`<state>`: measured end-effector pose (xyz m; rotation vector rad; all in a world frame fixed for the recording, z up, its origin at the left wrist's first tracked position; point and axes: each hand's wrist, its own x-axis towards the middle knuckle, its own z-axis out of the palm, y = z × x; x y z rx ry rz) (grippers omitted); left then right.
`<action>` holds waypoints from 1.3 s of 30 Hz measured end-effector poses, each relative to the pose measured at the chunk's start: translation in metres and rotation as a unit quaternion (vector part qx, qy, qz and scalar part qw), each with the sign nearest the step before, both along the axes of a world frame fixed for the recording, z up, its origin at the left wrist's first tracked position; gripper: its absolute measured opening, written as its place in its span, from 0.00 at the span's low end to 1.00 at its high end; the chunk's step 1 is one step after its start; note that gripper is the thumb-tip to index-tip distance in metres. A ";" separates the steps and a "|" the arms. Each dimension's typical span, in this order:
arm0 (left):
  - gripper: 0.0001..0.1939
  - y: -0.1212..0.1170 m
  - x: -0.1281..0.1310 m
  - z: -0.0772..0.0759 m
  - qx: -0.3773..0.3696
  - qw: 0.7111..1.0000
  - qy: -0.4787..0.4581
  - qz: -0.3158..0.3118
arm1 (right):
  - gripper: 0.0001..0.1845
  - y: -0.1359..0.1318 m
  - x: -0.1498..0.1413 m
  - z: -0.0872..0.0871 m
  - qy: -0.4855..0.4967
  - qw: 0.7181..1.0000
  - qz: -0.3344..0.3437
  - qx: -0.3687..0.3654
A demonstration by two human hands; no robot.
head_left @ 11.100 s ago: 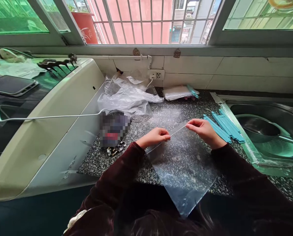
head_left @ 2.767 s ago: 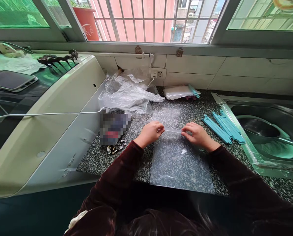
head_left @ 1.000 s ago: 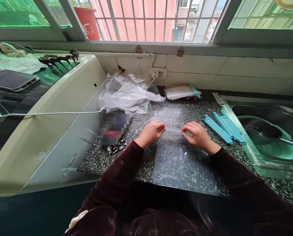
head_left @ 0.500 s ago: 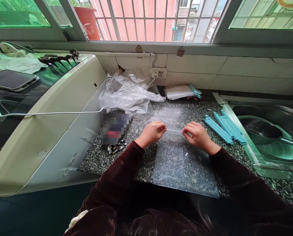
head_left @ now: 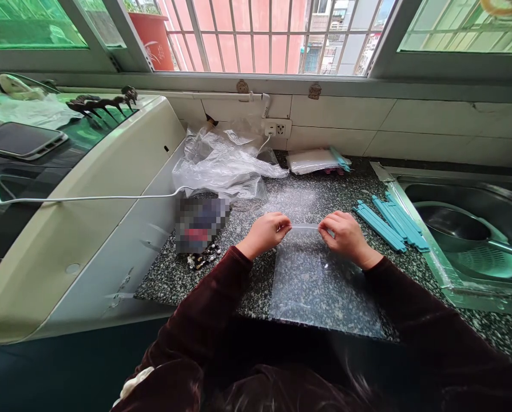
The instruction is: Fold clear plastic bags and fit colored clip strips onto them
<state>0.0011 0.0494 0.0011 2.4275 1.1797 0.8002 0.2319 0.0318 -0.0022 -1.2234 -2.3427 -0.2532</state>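
A clear plastic bag (head_left: 320, 292) hangs from my two hands over the speckled counter, its lower end near the front edge. My left hand (head_left: 268, 232) pinches one top corner of it. The opposite top corner is between the thumb and fingers of my right hand (head_left: 344, 236). Between the hands the bag's whitish top strip runs nearly straight. To the right of my right hand lie several flat light-blue strips (head_left: 391, 220) in a loose fan on the counter.
Crumpled clear plastic (head_left: 225, 163) lies at the back left, beside a white appliance (head_left: 122, 189). A stack of clear bags (head_left: 313, 160) rests by the wall. A blurred dark item (head_left: 202, 224) and small beads (head_left: 203, 257) sit left. The sink (head_left: 436, 189) holds a pan (head_left: 453, 223).
The lower edge of the bag has risen slightly toward the counter, and its top strip is a little straighter. Both hands keep their grip in nearly the same place.
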 end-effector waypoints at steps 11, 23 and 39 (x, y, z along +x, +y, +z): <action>0.05 -0.001 0.001 0.001 -0.006 1.000 0.018 -0.002 | 0.10 0.001 0.001 -0.004 0.002 1.000 -0.010 0.005; 0.06 0.000 0.001 0.000 0.000 1.000 0.015 0.001 | 0.04 0.001 0.000 -0.003 0.045 0.998 0.033 -0.013; 0.06 -0.001 0.002 0.000 0.005 1.000 0.019 -0.006 | 0.08 -0.004 -0.008 -0.001 0.037 0.998 0.054 0.001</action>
